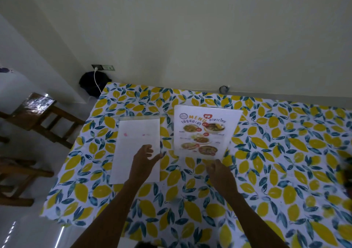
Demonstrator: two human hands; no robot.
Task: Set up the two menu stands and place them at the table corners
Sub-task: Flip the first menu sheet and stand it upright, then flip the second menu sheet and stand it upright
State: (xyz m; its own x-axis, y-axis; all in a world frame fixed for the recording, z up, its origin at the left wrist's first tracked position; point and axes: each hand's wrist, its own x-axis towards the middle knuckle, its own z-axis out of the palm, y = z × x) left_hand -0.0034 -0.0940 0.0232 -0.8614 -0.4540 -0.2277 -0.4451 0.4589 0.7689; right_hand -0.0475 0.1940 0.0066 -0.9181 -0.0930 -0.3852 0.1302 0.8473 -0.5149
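Two menu stands lie flat on the table with the lemon-print cloth (266,152). The left menu stand (136,139) shows a blank white sheet under clear plastic. The right menu stand (203,131) shows a printed menu with food pictures, face up. My left hand (144,159) hovers over the lower right part of the white sheet, fingers apart and holding nothing. My right hand (217,169) is just below the printed menu's lower edge, fingers spread and empty. Whether either hand touches a stand is unclear.
A wall runs along the table's far edge. Wooden chairs (38,114) stand to the left of the table. A dark bag (94,82) and a white cable sit beyond the far left corner. A small object (223,89) rests at the far edge.
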